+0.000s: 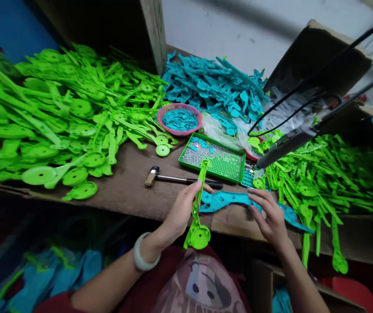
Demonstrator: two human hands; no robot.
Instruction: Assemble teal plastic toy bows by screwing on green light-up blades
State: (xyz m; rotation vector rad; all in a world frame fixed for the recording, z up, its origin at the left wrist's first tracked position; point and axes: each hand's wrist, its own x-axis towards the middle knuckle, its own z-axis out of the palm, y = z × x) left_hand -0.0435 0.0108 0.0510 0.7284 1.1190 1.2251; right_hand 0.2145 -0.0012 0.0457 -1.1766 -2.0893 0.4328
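Observation:
My left hand point(182, 208) is closed around a long lime-green plastic part point(197, 208), held nearly upright with its round disc end towards me. My right hand point(269, 215) has its thumb and fingers on a long blue plastic part point(227, 199) at the table's front edge. The blue part's left end reaches behind the green part, close to my left fingertips. More blue plastic point(294, 217) shows right of my right hand; I cannot tell whether it is the same piece. Just behind lies a hammer point(173, 178) with a black grip.
A green tray point(212, 171) holds small metal pieces and blue bits. Behind it stands a pink bowl point(179, 131) of small blue pieces. Green parts heap up at left point(82, 108) and right point(320, 174), blue parts point(212, 84) at the back. A grey bar-shaped fixture point(286, 147) hangs at right.

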